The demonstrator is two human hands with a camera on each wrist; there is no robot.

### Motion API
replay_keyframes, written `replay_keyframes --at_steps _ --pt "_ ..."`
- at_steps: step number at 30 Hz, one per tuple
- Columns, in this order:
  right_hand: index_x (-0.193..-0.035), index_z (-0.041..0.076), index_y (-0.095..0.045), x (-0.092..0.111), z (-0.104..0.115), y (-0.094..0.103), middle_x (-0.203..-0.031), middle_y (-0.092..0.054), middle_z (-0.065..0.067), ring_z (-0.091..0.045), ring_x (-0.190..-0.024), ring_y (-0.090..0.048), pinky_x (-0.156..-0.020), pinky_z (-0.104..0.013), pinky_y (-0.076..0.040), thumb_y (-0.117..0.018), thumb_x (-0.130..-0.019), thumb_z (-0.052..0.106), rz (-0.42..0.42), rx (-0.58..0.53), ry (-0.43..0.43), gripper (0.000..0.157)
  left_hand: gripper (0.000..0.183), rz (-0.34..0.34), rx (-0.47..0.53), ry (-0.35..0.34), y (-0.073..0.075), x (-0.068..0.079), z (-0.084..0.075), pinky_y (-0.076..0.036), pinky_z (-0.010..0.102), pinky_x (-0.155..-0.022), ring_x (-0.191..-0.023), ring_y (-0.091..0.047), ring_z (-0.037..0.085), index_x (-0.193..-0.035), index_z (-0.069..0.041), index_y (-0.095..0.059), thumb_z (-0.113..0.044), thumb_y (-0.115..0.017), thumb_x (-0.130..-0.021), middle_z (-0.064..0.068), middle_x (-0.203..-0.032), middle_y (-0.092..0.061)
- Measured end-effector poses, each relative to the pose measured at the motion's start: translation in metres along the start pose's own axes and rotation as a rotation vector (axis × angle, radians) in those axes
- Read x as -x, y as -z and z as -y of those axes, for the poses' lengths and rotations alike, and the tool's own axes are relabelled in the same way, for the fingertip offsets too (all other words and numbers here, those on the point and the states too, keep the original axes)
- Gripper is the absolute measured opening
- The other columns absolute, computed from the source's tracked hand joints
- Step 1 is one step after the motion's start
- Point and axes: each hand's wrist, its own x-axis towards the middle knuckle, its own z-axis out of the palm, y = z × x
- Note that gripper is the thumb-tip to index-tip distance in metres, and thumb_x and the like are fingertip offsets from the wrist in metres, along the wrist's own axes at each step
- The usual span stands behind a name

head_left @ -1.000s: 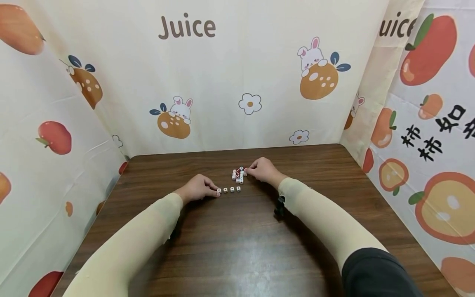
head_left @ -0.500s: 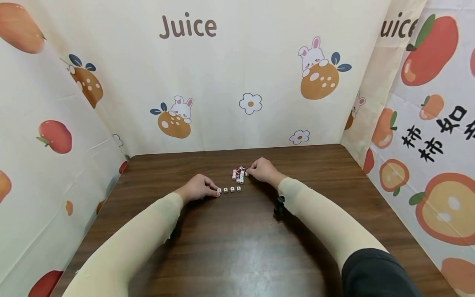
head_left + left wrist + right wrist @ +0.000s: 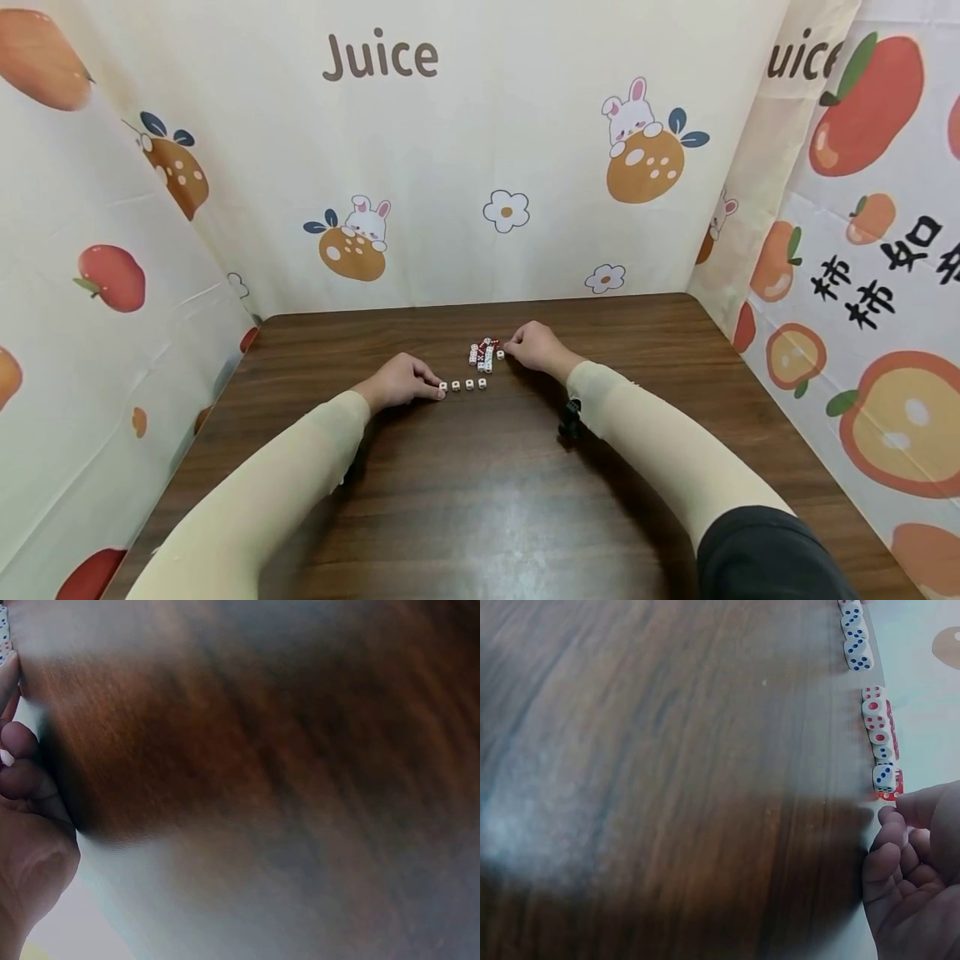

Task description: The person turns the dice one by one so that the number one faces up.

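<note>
While left hand (image 3: 401, 381) pinches a die (image 3: 443, 387), right hand (image 3: 535, 346) loose and empty, brown table (image 3: 480, 475), fruit-printed cloth walls (image 3: 450, 150)

Mid-frame, your four white dice (image 3: 469, 385) sit spaced in a row below a packed red-and-white dice cluster (image 3: 488, 358).

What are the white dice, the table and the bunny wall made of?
White dice: probably hard, smooth plastic; their corners look neatly rounded.
Table: wood or wood-look laminate; it has brown streaky grain and a glossy patch of reflected light.
Bunny wall: seems to be matte cloth, or maybe thin sheeting, since it shows soft folds.
</note>
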Motion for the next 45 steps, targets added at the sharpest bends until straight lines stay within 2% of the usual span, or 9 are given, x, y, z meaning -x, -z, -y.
replay_keyframes --at_steps 3,5,8,10,15,23,28,37,45 --pt "-0.092 0.011 -0.087 0.02 0.015 0.007 -0.095 -0.082 -0.006 -0.018 -0.074 -0.065 -0.071 -0.032 -0.054 -0.072 -0.11 0.03 -0.015 -0.059 0.028 0.03 0.013 -0.004 0.0 -0.012 0.0 -0.001 0.001 -0.049 0.027 -0.057 -0.058 -0.052 0.009 -0.104 -0.016 -0.093 -0.023 -0.097 -0.093 -0.003 -0.097 -0.082" --pt "-0.1 0.009 -0.089 0.033 0.025 0.012 -0.091 -0.082 -0.005 -0.015 -0.073 -0.067 -0.072 -0.031 -0.055 -0.075 -0.109 0.029 -0.008 -0.094 0.027 0.025 0.013 -0.008 -0.001 -0.021 0.0 -0.001 0.001 -0.049 0.027 -0.057 -0.058 -0.051 0.009 -0.104 -0.015 -0.093 -0.023 -0.097 -0.093 -0.004 -0.095 -0.082" --pt "-0.111 0.009 -0.09 0.039 0.027 0.012 -0.084 -0.08 0.001 -0.01 -0.069 -0.067 -0.074 -0.027 -0.055 -0.083 -0.103 0.03 0.002 -0.103 0.059 0.023 0.013 -0.007 -0.003 -0.022 -0.001 -0.001 0.001 -0.048 0.027 -0.057 -0.057 -0.051 0.009 -0.103 -0.015 -0.093 -0.023 -0.097 -0.093 -0.004 -0.093 -0.08" --pt "-0.115 0.008 -0.089 0.041 0.027 0.012 -0.079 -0.076 0.004 -0.008 -0.067 -0.064 -0.074 -0.026 -0.053 -0.088 -0.1 0.03 0.013 -0.095 0.076 0.027 0.013 -0.005 -0.003 -0.017 -0.001 0.0 0.001 -0.048 0.027 -0.057 -0.057 -0.051 0.009 -0.103 -0.015 -0.093 -0.023 -0.097 -0.093 -0.004 -0.093 -0.08" --pt "-0.12 0.005 -0.087 0.041 0.027 0.01 -0.074 -0.067 0.006 -0.007 -0.068 -0.055 -0.071 -0.025 -0.047 -0.091 -0.097 0.025 0.023 -0.072 0.105 0.032 0.013 -0.003 -0.002 -0.009 -0.001 0.001 0.001 -0.048 0.026 -0.057 -0.058 -0.051 0.009 -0.104 -0.016 -0.093 -0.023 -0.097 -0.094 -0.004 -0.093 -0.08" --pt "-0.115 0.009 -0.09 0.044 0.028 0.009 -0.082 -0.075 0.003 -0.011 -0.076 -0.059 -0.077 -0.027 -0.051 -0.086 -0.102 0.023 0.027 -0.033 0.106 0.019 0.014 -0.008 -0.012 -0.013 -0.003 0.001 0.003 -0.048 0.026 -0.057 -0.058 -0.051 0.008 -0.104 -0.014 -0.093 -0.023 -0.096 -0.094 -0.004 -0.091 -0.079" --pt "-0.112 0.01 -0.09 0.046 0.028 0.01 -0.089 -0.079 0.0 -0.013 -0.082 -0.062 -0.082 -0.03 -0.054 -0.086 -0.103 0.025 0.011 -0.055 0.087 0.018 0.016 -0.014 -0.002 -0.029 -0.002 0.002 0.002 -0.048 0.027 -0.057 -0.057 -0.051 0.008 -0.105 -0.012 -0.092 -0.022 -0.096 -0.094 -0.003 -0.092 -0.08" --pt "-0.108 0.009 -0.09 0.051 0.021 0.013 -0.089 -0.08 0.002 -0.01 -0.082 -0.063 -0.078 -0.026 -0.053 -0.088 -0.101 0.028 0.002 -0.121 0.11 0.02 0.014 -0.002 -0.005 -0.015 -0.002 0.002 0.002 -0.049 0.027 -0.057 -0.058 -0.052 0.009 -0.105 -0.014 -0.093 -0.023 -0.096 -0.094 -0.003 -0.093 -0.08" --pt "-0.104 0.008 -0.089 0.064 0.025 0.015 -0.08 -0.078 0.006 -0.007 -0.072 -0.06 -0.072 -0.025 -0.051 -0.089 -0.099 0.024 0.029 -0.169 0.171 0.017 0.015 0.0 -0.007 -0.018 0.0 0.001 0.001 -0.049 0.027 -0.059 -0.06 -0.052 0.009 -0.105 -0.014 -0.093 -0.023 -0.097 -0.094 -0.003 -0.093 -0.08"
